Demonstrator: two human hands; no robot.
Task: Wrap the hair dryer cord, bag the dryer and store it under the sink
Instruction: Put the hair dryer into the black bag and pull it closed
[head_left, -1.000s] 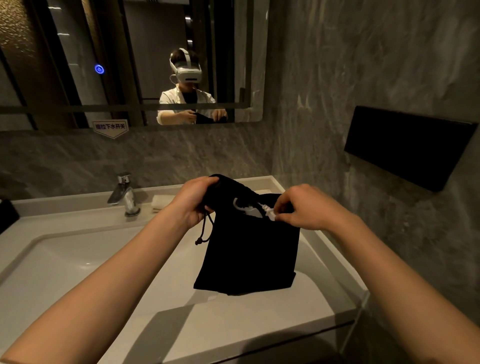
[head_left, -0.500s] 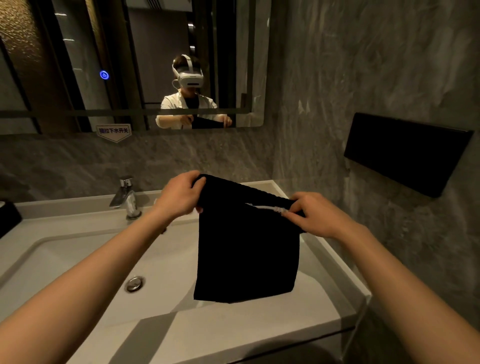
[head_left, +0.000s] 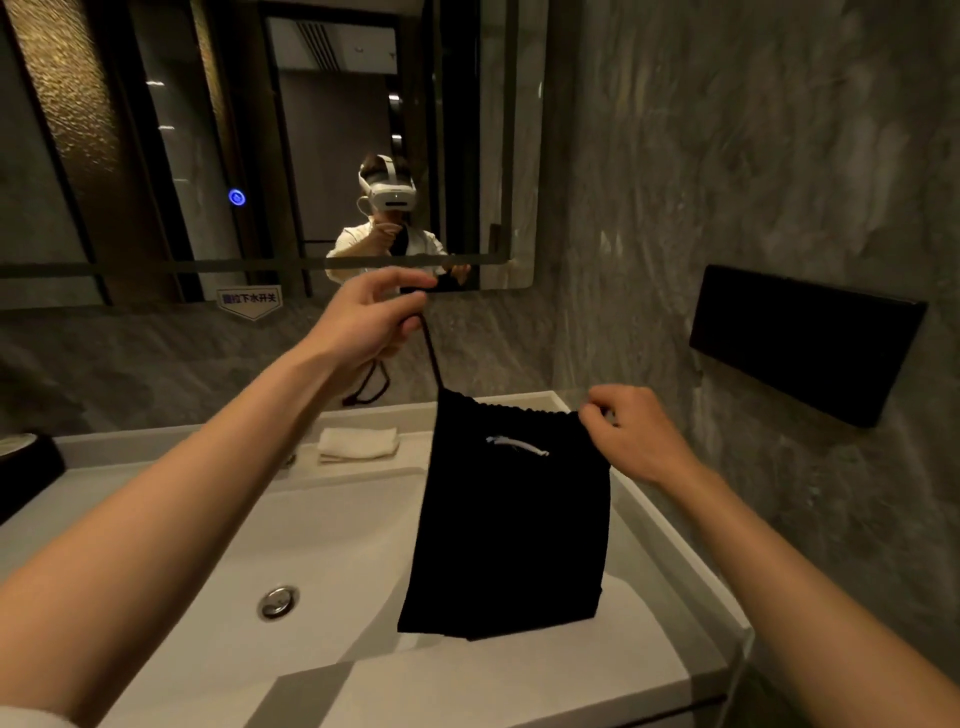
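Observation:
A black drawstring bag (head_left: 511, 530) hangs over the right side of the white sink (head_left: 332, 525), its mouth gathered and puckered. A small white mark shows on its front; the dryer itself is hidden, presumably inside. My left hand (head_left: 363, 327) is raised above and left of the bag, pinching the black drawstring (head_left: 430, 353), which runs taut down to the bag's top left corner; its loose end dangles below the hand. My right hand (head_left: 631, 434) pinches the bag's top right corner.
A folded white cloth (head_left: 358, 442) lies on the sink's back ledge. A drain plug (head_left: 279, 601) sits in the basin. A mirror (head_left: 260, 145) spans the wall behind. A black box (head_left: 800, 340) is mounted on the right stone wall. A dark object (head_left: 23, 467) sits at far left.
My left hand has left the bag's mouth and risen up and left, pulling the drawstring out. The bag's mouth has cinched together. My right hand stays at the top right corner.

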